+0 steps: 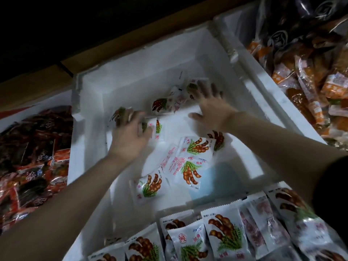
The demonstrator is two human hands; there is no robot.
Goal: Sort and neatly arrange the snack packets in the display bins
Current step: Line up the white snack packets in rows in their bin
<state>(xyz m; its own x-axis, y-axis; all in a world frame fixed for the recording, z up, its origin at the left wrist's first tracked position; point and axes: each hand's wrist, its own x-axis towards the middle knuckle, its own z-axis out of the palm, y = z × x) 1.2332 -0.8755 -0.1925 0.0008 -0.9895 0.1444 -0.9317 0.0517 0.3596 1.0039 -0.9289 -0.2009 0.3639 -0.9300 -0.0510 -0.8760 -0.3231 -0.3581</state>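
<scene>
The step in hand looks like gathering up the loose packets that lie scattered flat on the floor of the white foam bin. Both arms reach into it from the near side.

The left hand is low over the far left of the bin floor. Its fingers bend over a far-left packet, but blur hides whether they actually grip it. The right hand stretches toward the far wall with fingers spread wide and straight. Their tips rest on a small heap of packets, and the hand holds nothing.

More loose packets overlap at odd angles between the two arms, and a single packet lies close to the near wall. In the nearer bin, a row of upright packets of the same print stands on edge, probably the pattern to match. Dark red packets fill the bin to the left and orange packets the bin to the right.

The next move likely calls for sweeping the far heap toward the middle, squaring the packets into one stack with faces aligned, then standing them on edge. The film looks slick, so a firm pinch seems wise.
</scene>
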